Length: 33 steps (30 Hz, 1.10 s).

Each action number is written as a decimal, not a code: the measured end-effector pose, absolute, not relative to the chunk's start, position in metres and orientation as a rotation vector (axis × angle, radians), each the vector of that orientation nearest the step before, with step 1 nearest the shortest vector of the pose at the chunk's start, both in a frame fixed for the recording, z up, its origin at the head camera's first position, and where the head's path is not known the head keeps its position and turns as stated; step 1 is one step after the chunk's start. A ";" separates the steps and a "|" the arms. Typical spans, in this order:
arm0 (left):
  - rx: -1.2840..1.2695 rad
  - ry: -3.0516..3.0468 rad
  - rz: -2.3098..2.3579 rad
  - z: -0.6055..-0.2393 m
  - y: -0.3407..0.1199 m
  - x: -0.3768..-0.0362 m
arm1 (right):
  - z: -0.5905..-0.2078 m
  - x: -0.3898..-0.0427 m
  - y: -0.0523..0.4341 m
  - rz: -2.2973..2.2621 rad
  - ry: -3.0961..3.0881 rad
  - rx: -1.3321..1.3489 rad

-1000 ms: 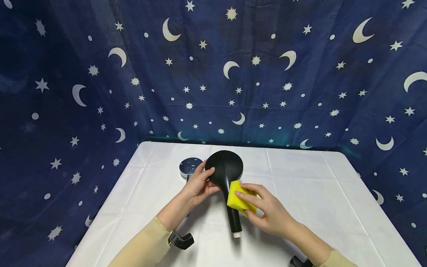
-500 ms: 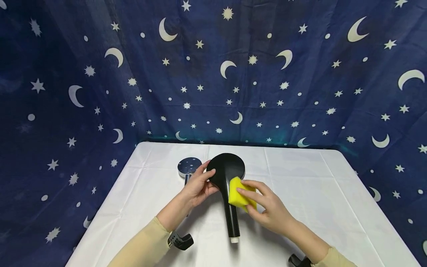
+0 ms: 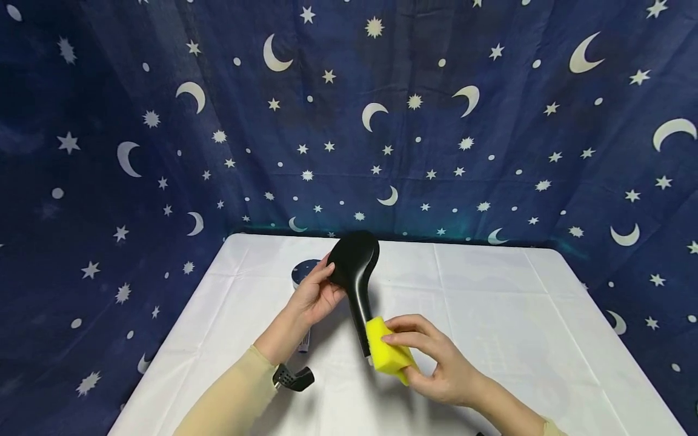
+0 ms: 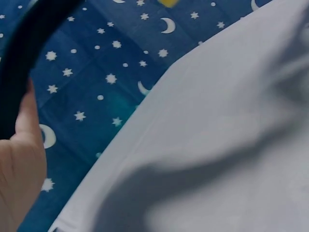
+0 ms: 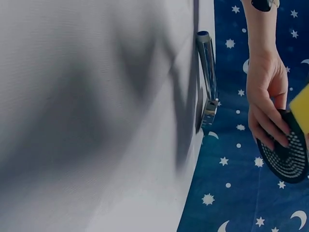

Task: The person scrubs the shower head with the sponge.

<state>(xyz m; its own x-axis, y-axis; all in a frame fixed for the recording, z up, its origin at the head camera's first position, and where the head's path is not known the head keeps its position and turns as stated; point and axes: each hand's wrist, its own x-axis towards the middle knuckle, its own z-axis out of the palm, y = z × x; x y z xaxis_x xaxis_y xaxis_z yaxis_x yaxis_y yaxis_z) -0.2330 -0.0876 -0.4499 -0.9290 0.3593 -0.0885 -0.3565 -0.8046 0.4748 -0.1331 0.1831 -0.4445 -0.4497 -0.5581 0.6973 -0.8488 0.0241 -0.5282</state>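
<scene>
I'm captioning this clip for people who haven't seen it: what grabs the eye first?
The black shower head, lifted over the white table by the left hand, stands out first. The right hand presses a yellow sponge against its handle's lower end. Behind hangs a dark blue moon-and-star cloth.

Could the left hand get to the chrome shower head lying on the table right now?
Probably not right away: the left hand grips the black shower head, which is lifted over the chrome shower head. It lies close behind, though.

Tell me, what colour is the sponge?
The sponge is bright yellow; it shows best in the head view, held in the right hand.
</scene>
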 end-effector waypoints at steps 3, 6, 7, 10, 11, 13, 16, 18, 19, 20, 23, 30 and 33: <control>0.020 0.563 2.674 -0.453 -0.086 -0.232 | -0.444 -0.138 0.176 1.415 -1.961 1.425; 0.061 0.458 2.678 -0.454 -0.081 -0.228 | -0.441 -0.150 0.164 1.472 -1.911 1.342; 0.082 0.432 2.681 -0.454 -0.079 -0.227 | -0.439 -0.154 0.160 1.510 -1.896 1.306; 0.149 0.355 2.675 -0.451 -0.072 -0.224 | -0.436 -0.164 0.148 1.681 -1.857 1.176; 0.171 0.334 2.673 -0.450 -0.070 -0.223 | -0.434 -0.166 0.145 1.754 -1.844 1.136; 0.199 0.320 2.671 -0.447 -0.067 -0.222 | -0.432 -0.167 0.139 1.883 -1.815 1.082; 0.217 0.333 2.684 -0.445 -0.067 -0.224 | -0.431 -0.161 0.137 2.049 -1.780 1.069; 0.210 0.350 2.698 -0.444 -0.070 -0.228 | -0.431 -0.154 0.138 2.128 -1.764 1.101; 0.208 0.353 2.706 -0.444 -0.072 -0.230 | -0.432 -0.149 0.140 2.161 -1.755 1.124; 0.205 0.348 2.714 -0.444 -0.074 -0.232 | -0.433 -0.145 0.142 2.188 -1.749 1.147; 0.175 0.330 2.746 -0.444 -0.080 -0.239 | -0.437 -0.131 0.146 2.170 -1.730 1.253; 0.070 0.520 2.766 -0.446 -0.088 -0.240 | -0.438 -0.125 0.156 1.681 -1.876 1.389; 0.112 0.719 2.709 -0.444 -0.085 -0.236 | -0.433 -0.138 0.162 1.399 -1.993 1.363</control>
<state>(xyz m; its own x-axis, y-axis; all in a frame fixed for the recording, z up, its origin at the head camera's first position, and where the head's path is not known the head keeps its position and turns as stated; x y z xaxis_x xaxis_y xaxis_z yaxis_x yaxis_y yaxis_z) -0.2358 -0.0850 -0.4444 -0.9406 0.3393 -0.0095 -0.2994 -0.8161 0.4943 -0.1384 0.1620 -0.4331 -0.4765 -0.5041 0.7203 -0.8488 0.0502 -0.5263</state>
